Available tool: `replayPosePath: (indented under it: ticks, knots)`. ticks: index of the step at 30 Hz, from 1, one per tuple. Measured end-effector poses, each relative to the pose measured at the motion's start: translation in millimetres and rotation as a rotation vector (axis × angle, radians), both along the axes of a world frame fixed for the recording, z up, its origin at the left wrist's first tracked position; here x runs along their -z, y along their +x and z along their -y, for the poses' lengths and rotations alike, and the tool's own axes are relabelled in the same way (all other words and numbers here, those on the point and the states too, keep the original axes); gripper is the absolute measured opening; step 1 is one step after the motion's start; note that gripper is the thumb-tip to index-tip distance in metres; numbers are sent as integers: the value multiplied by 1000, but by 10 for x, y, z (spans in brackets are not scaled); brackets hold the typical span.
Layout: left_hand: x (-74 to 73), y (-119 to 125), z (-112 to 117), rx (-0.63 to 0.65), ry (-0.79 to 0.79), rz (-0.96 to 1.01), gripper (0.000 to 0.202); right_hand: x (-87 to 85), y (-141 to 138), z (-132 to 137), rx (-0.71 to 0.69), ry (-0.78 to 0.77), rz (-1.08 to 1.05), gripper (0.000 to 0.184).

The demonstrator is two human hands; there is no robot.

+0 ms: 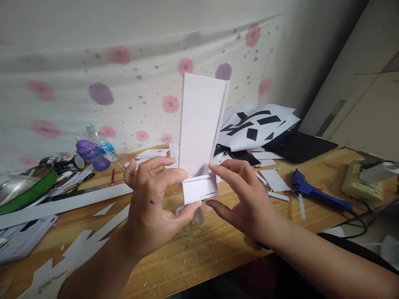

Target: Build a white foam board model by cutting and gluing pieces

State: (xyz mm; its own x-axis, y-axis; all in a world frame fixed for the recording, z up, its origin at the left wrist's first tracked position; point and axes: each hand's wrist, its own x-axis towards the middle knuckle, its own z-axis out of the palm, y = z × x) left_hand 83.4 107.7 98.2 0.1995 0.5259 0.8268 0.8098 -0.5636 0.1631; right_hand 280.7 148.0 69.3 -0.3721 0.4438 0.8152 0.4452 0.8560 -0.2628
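A white foam-board assembly is held up over the wooden table, with a tall flat panel (202, 120) rising above a small shallow box (199, 189) at its lower end. My left hand (152, 199) grips the box's left side, thumb under its lower edge and fingers at the top. On the other side, my right hand (243, 191) is curled round the right end, its index fingertip against the foot of the panel and its thumb by the box's lower corner. Small white strips (199, 216) show just beneath the box; whether they are attached I cannot tell.
A blue glue gun (318, 193) lies right, near a power strip (363, 182). White board scraps (77, 249) and a phone (29, 238) lie left. Behind are a purple cup (93, 155), a plastic bottle (104, 143), paper with black shapes (258, 126) and a black laptop (299, 145).
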Motion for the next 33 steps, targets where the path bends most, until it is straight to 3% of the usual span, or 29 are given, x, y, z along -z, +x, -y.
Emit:
replayPosePath:
  ticks: [5,10,15,19,24,33]
  knots:
    - [-35,80,35,-13,53,-64,34,5,-53,20,-4,1,-7,47]
    - [-23,97,23,21,64,-139,32,-14,-57,-10,-126,-89,-69,35]
    - [62,44,-53,164,144,-82,59,93,-2,-122,-211,-251,-229,31]
    - [132,-41,-172,246,89,73,70,178,80,-210,-328,-406,-437,33]
    - [175,-59,-230,234,-113,77,55,161,151,-242,-352,-462,-533,34]
    - [251,-34,-279,227,-155,67,19,194,224,-214,-384,-611,-632,41]
